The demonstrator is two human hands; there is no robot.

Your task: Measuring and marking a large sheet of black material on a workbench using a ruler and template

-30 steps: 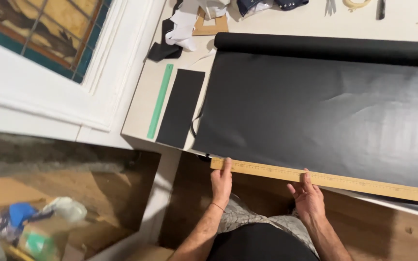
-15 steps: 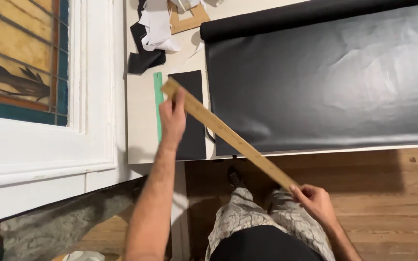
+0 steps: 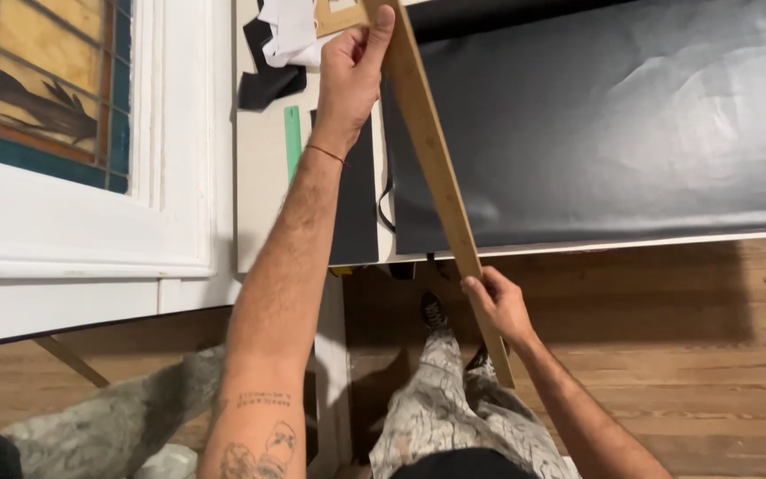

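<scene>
A long flat wooden ruler (image 3: pixel 436 177) slants over the near left edge of a wide black sheet (image 3: pixel 613 124), its near end past the white table (image 3: pixel 263 204). The left hand (image 3: pixel 352 71) pinches its far end; the right hand (image 3: pixel 498 306) grips it near the low end. A green plastic ruler (image 3: pixel 293 142) lies left.

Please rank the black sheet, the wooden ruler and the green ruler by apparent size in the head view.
1. Black sheet, by far the largest.
2. Wooden ruler, though it is lifted nearer the camera, which flatters it.
3. Green ruler, the smallest.
</scene>
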